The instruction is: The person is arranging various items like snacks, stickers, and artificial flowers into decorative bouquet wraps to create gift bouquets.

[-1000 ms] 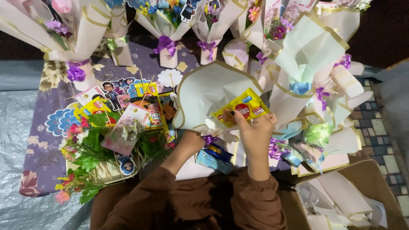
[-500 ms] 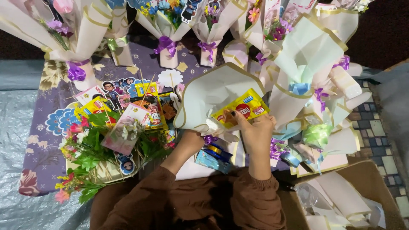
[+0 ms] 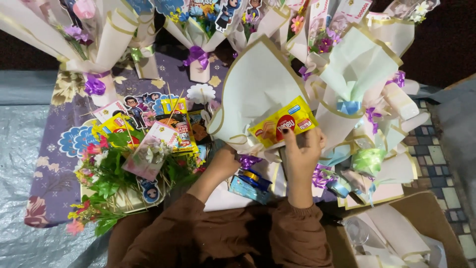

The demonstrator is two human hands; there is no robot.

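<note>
Head view shows your cone [image 3: 253,94], a cream paper wrap with a gold edge, tilted open at the middle of the spread with one yellow snack packet [image 3: 283,123] at its mouth and a purple ribbon [image 3: 248,161] at its base. You have one cone in hand, one packet, and one blue box [image 3: 250,184] just below your wrists. Your right hand [image 3: 302,154] pinches the packet's lower edge, fingers pressed together, while your left hand [image 3: 224,160] grips the cone's base, though you cannot tell how its fingers lie.
</note>
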